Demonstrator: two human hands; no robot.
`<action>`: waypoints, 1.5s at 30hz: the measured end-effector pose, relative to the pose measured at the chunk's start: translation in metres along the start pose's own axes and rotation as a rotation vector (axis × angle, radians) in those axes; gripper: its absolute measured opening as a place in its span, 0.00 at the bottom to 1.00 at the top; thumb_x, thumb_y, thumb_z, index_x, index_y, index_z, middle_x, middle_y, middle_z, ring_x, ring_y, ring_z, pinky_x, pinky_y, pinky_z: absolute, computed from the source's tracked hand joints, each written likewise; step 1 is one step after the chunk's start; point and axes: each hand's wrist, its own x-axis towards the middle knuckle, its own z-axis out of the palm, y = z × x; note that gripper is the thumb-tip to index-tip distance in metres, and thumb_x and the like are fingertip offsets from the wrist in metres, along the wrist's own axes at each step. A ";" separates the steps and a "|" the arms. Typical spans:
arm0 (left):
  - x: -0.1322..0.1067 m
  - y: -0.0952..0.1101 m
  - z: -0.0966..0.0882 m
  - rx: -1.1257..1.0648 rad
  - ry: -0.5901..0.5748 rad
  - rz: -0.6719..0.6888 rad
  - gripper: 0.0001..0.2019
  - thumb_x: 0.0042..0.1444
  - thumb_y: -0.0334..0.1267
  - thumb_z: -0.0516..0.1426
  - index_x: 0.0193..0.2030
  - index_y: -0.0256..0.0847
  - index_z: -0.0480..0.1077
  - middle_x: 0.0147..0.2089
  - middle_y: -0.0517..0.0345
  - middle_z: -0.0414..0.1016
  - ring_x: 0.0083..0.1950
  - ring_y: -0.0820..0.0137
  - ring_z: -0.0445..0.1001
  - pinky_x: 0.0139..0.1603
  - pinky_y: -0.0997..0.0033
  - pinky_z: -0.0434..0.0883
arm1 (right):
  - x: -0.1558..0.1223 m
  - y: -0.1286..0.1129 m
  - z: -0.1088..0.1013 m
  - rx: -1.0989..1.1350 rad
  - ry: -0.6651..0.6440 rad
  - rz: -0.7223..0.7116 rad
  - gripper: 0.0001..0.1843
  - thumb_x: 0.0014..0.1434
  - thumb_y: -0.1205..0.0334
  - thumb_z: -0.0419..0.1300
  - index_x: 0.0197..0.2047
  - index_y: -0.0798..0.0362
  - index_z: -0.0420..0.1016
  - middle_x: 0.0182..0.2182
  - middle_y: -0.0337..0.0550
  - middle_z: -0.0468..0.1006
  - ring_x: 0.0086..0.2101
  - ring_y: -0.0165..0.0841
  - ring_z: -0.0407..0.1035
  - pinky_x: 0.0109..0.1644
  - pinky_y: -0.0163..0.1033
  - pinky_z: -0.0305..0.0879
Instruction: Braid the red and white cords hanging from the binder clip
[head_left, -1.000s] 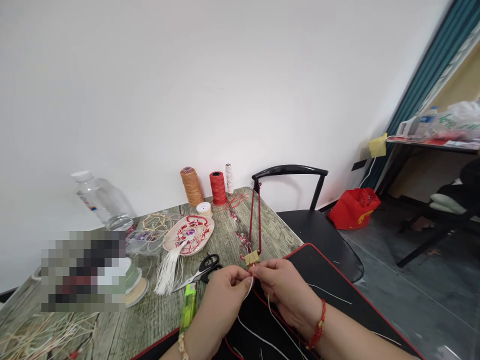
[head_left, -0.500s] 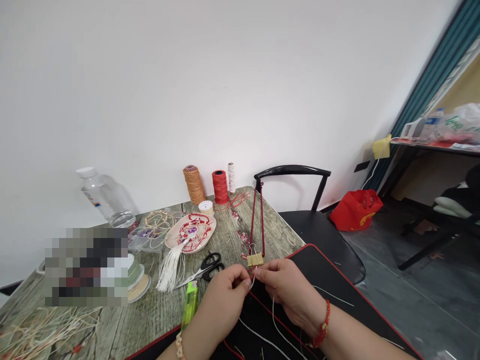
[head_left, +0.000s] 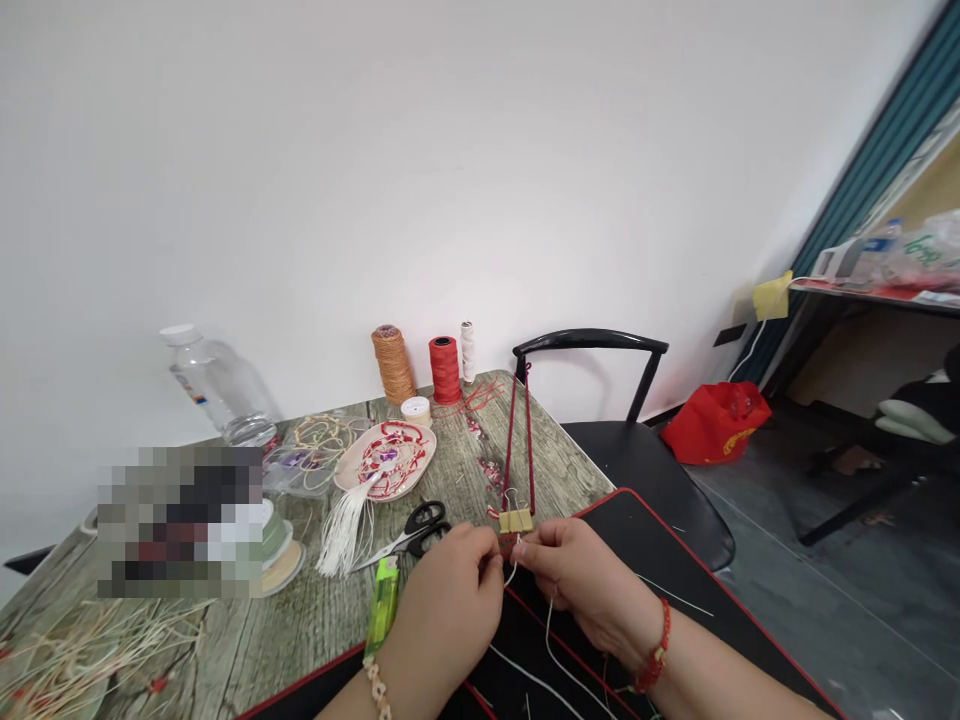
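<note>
Just below a gold binder clip (head_left: 516, 521), both my hands work close together on red and white cords. My right hand (head_left: 589, 580) pinches the white cord (head_left: 553, 632) between thumb and forefinger, and its tail hangs over the black mat. My left hand (head_left: 454, 605) has its fingers curled together at the left edge of the red knotted cord (head_left: 508, 545); its fingertips are partly hidden. Dark red cords (head_left: 530, 440) run from the clip up to the chair back. Beside my left hand lie a green utility knife (head_left: 383, 600) and black-handled scissors (head_left: 422, 525).
A pink plate (head_left: 421, 465) with red beaded cords and a white tassel (head_left: 346, 530) sits left of the scissors. Behind it stand orange (head_left: 393, 365), red (head_left: 445, 370) and white thread spools. A tilted bottle (head_left: 225, 390) leans at the wall. A black chair (head_left: 645, 480) adjoins the table.
My left hand has turned over slightly, its knuckles now rising and its thumb dropping lower. My right hand keeps its pinch on the white cord. The whole view has shifted a little.
</note>
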 end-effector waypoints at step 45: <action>-0.032 0.024 -0.005 0.327 -0.297 0.182 0.14 0.44 0.27 0.54 0.37 0.38 0.76 0.27 0.40 0.79 0.29 0.53 0.77 0.29 0.63 0.67 | -0.010 0.003 0.012 0.149 0.062 -0.126 0.13 0.47 0.55 0.63 0.30 0.57 0.69 0.22 0.40 0.75 0.13 0.18 0.45 0.19 0.33 0.34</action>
